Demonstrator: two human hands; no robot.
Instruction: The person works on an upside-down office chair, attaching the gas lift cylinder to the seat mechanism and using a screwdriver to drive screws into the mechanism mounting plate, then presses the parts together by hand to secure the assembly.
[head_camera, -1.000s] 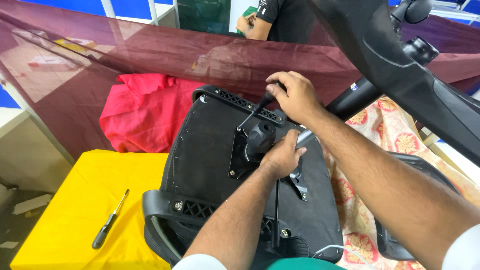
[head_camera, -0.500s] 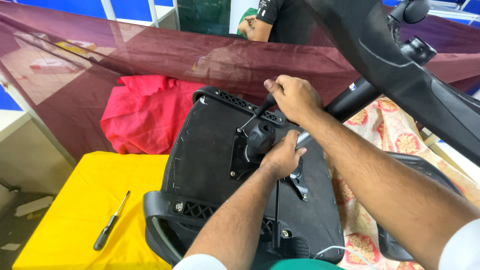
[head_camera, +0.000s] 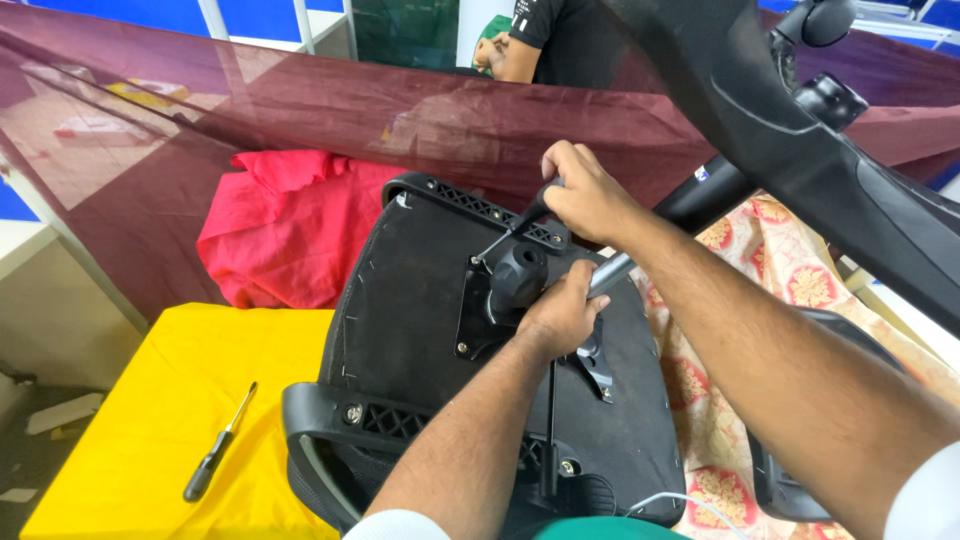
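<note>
An upturned black office chair seat (head_camera: 410, 330) lies in front of me, its underside up. A black metal mechanism plate (head_camera: 480, 310) with a round black knob (head_camera: 518, 277) sits at its middle. My left hand (head_camera: 560, 315) grips the mechanism beside a silver lever (head_camera: 608, 275). My right hand (head_camera: 585, 195) is closed on the handle of a screwdriver (head_camera: 510, 232), whose tip rests at a corner screw of the plate.
A second screwdriver (head_camera: 218, 446) lies on the yellow cloth (head_camera: 160, 420) at left. A red cloth (head_camera: 280, 230) and a maroon sheet (head_camera: 300, 110) lie behind. The chair's black base (head_camera: 800, 140) stretches across the upper right. Another person (head_camera: 540, 40) stands at the back.
My right hand has shifted slightly left with the screwdriver and turned a little. My left hand stays on the mechanism.
</note>
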